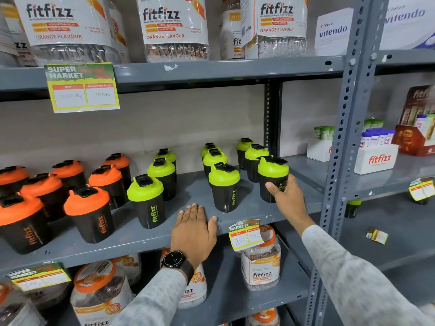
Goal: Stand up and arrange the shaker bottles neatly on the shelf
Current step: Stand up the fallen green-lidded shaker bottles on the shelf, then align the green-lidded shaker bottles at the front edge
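Note:
Black shaker bottles stand upright in rows on the grey middle shelf [131, 234]. Several with orange lids [88, 198] fill the left part; several with green lids [145, 187] stand in the middle and right. My right hand [286, 196] wraps around the body of the front right green-lidded shaker [273, 170], which stands near the shelf's right upright. My left hand [191, 229] rests flat, fingers apart, on the shelf's front edge between two green-lidded shakers, holding nothing. A black watch sits on that wrist.
Large fitfizz jars [175, 29] line the shelf above; more jars [261, 260] sit on the shelf below. Price tags [82, 88] hang from shelf edges. A perforated upright [346, 147] divides off the right bay, which holds fitfizz tube boxes [376, 158] and a fallen green-lidded shaker [352, 208].

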A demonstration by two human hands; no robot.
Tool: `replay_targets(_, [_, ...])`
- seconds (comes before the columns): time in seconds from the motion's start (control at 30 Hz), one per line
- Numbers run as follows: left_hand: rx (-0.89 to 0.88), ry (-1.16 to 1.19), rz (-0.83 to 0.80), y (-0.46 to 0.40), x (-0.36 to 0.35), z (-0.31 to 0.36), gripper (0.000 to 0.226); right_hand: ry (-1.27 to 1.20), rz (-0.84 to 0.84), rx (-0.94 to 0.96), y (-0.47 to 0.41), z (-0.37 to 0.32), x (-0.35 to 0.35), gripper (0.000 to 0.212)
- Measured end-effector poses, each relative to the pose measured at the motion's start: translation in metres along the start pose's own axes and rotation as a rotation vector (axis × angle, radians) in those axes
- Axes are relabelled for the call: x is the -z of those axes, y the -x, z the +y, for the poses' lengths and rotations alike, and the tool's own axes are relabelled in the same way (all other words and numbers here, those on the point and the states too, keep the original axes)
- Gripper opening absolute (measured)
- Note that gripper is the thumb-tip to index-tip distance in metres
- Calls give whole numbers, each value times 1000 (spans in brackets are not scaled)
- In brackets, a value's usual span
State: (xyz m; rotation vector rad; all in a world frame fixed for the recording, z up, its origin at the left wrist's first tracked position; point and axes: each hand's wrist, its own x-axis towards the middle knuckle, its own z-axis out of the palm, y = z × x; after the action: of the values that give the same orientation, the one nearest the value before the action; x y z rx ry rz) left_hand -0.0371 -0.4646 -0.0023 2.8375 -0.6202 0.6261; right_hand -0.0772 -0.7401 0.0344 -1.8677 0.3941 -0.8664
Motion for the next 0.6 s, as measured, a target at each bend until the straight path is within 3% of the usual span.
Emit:
replay_targets(0.1, [-2,-2,-4,1,2,0,90,-12,-11,1,5,0,1,60])
replay_targets(0.23, [1,43,4,2,3,1,88,-37,15,-14,23,1,5,92])
replay_targets(0.3, [11,133,36,4,5,1,79,-23,50,-27,32,6,11,95])
replay_targets(0.47, [211,758,373,15,19,32,44,-6,64,9,36,13,29,80])
replay_targets(0.6, [474,1089,536,13,25,89,57,9,98,35,21,8,29,87])
